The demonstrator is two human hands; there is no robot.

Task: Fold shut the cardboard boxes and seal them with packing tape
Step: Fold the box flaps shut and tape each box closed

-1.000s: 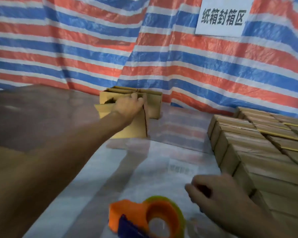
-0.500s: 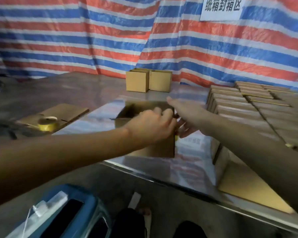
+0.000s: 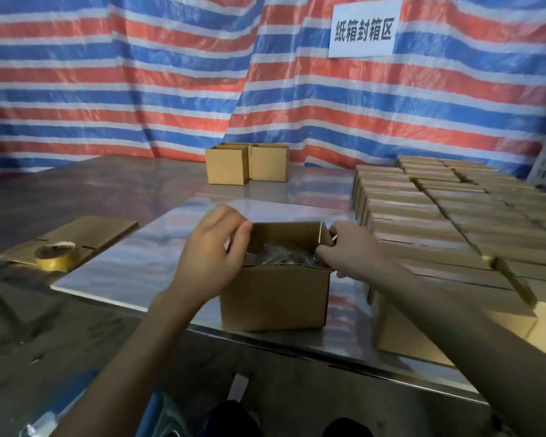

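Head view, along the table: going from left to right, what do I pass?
tape roll → left hand → open box → right hand → stacked cardboard boxes. The pair of boxes at the back is left out: it lines up with the left hand and the open box.

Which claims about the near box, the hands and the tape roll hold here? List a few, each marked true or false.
1. The box is open at the top. True.
2. The tape roll lies inside the box. False: it sits on flat cardboard off to the left.
3. The left hand is at the box's left edge. True.
4. The right hand holds a tape dispenser. False: it grips the box's right edge.
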